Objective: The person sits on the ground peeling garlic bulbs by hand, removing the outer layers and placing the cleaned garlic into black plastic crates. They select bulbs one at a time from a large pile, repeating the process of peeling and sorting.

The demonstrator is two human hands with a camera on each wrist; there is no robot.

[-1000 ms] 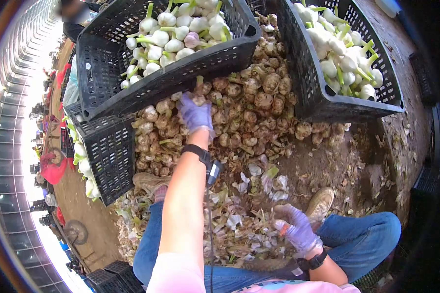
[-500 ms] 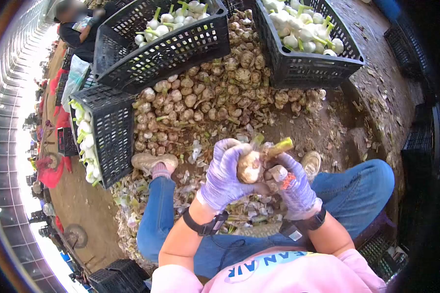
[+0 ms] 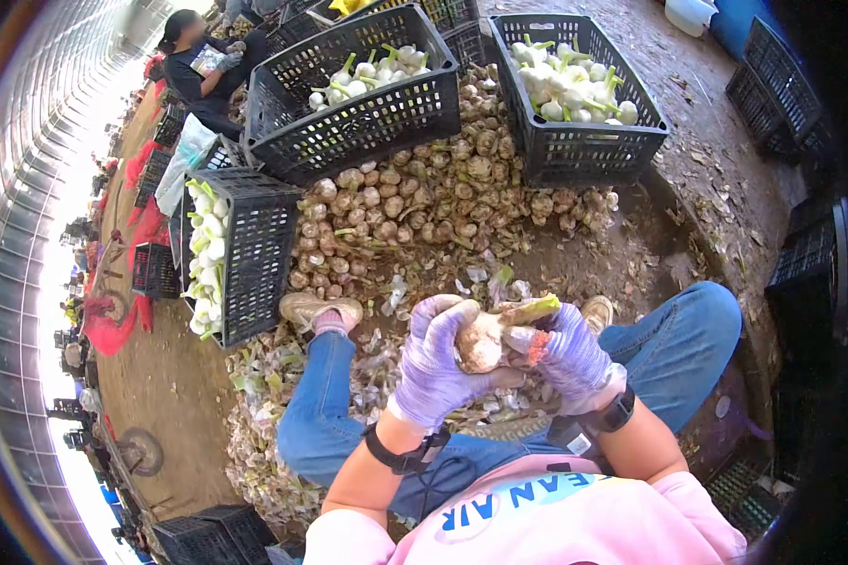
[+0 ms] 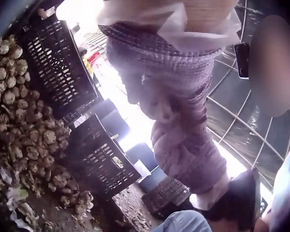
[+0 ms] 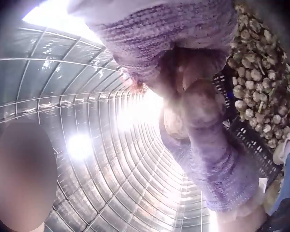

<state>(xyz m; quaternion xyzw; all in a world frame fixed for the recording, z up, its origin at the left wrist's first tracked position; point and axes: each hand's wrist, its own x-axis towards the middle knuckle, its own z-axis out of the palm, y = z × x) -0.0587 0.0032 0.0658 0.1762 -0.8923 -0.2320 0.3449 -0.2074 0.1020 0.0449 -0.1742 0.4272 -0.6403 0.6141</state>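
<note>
My left hand (image 3: pixel 432 365), in a purple knitted glove, grips a garlic bulb (image 3: pixel 481 345) in front of my lap. The bulb is brownish white, with a green-tipped stem pointing right. My right hand (image 3: pixel 577 360), gloved alike with an orange wrap on the thumb, pinches the bulb at its stem side. In the right wrist view part of the bulb (image 5: pixel 174 122) shows between both gloves. The left wrist view has the gloves overlapping, with the bulb hidden behind them.
Unpeeled garlic (image 3: pixel 415 202) is heaped ahead on the ground. Black crates of white garlic stand behind it (image 3: pixel 358 118), at right (image 3: pixel 594 155) and at left (image 3: pixel 259 264). Peeled skins (image 3: pixel 273 424) litter the ground around my legs. Another person (image 3: pixel 203 75) sits at the far left.
My left hand has come back from the heap with a garlic bulb, and both hands have met on it before my lap. The head view has shifted, showing more of the crates.
</note>
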